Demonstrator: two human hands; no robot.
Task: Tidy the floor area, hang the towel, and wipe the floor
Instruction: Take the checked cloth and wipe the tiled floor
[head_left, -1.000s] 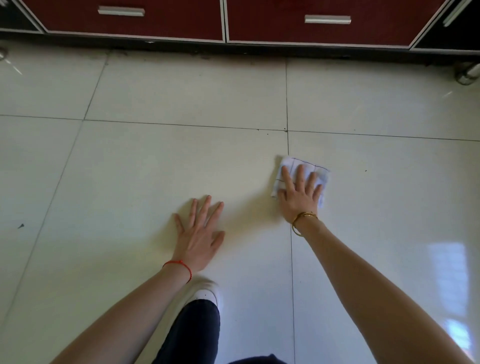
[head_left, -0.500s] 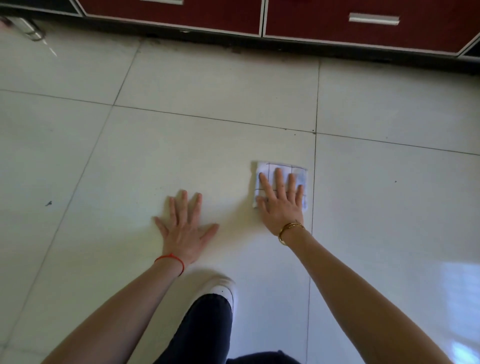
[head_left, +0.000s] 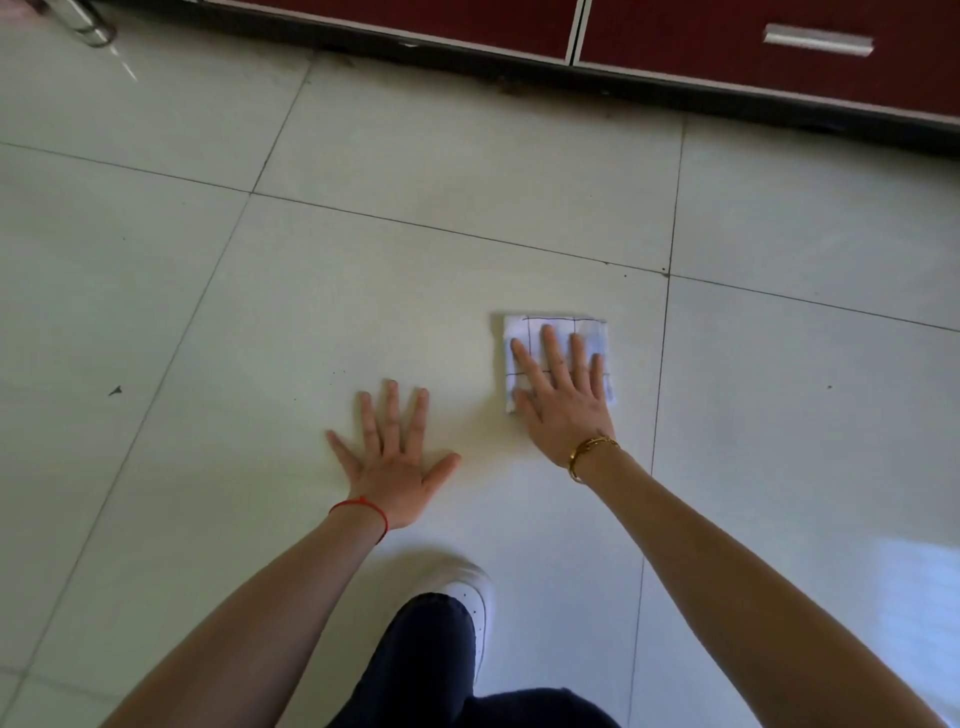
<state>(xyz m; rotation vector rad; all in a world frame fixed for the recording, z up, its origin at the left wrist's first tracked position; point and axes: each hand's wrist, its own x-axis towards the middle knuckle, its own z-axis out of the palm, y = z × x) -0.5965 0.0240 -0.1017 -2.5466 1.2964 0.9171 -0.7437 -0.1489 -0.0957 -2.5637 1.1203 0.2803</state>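
Observation:
A small folded white cloth (head_left: 589, 332) with a thin dark grid pattern lies flat on the pale tiled floor (head_left: 363, 291). My right hand (head_left: 563, 395), with a gold bracelet at the wrist, presses flat on the cloth, fingers spread and pointing away from me. My left hand (head_left: 392, 457), with a red string at the wrist, rests palm down on the bare tile to the left of the cloth, fingers apart, holding nothing. No towel for hanging is in view.
Dark red cabinet drawers (head_left: 727, 57) with a metal handle (head_left: 818, 40) run along the far edge above a dark plinth. A metal leg (head_left: 88, 26) stands at the far left. My white shoe (head_left: 470, 597) and dark trouser leg are below. A small dark speck (head_left: 115, 391) lies left.
My right hand has slid the cloth leftward across the grout line onto the middle tile. The left hand has stayed planted. The view has shifted to the left.

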